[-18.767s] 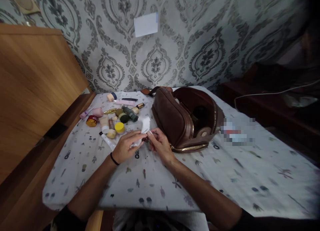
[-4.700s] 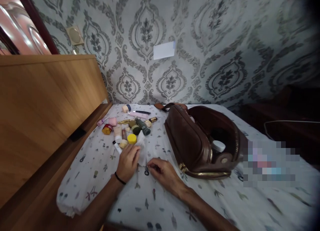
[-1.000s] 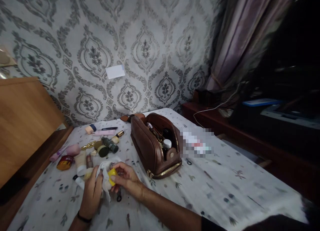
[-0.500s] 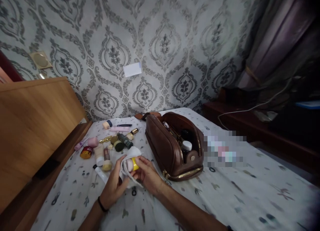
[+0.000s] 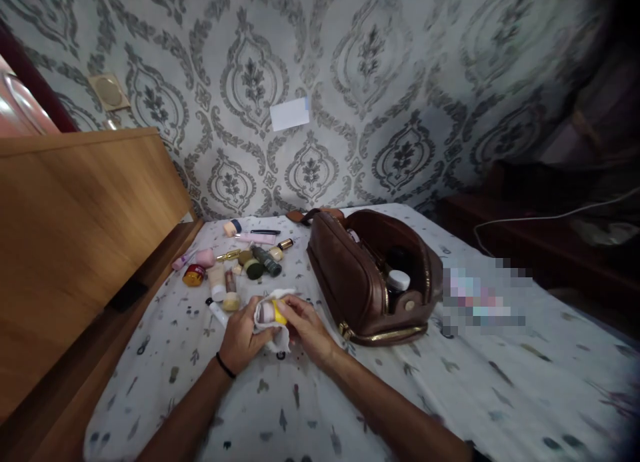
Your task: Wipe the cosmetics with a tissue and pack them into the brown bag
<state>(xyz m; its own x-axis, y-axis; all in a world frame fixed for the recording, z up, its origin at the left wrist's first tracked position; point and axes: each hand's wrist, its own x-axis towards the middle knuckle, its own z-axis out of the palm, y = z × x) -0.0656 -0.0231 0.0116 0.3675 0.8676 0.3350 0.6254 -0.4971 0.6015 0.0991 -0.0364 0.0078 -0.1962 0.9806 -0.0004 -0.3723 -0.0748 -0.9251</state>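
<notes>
My left hand (image 5: 243,335) is closed round a white cloth (image 5: 281,344), which wraps a small whitish container with a yellow end (image 5: 279,311). From the other side, the fingers of my right hand (image 5: 311,329) grip the container at its yellow end. Both hands are just above the bedsheet. To their right stands a brown leather toiletry bag (image 5: 345,285), unzipped at the top, with a white-lidded jar (image 5: 399,280) inside its opening. Close by my left hand lies a white tube with a black cap (image 5: 218,313).
Several cosmetics lie beyond my hands, among them an amber jar (image 5: 194,275), a beige tube (image 5: 217,282) and a dark green tube (image 5: 266,261). A wooden board (image 5: 90,215) borders the left side. A patterned wall (image 5: 340,142) rises behind. One patch at right is pixelated.
The camera view has shifted, so everything sits further right and slightly higher. The cloth's loose front edge is now gathered closer round the container. Both hands keep their hold.
</notes>
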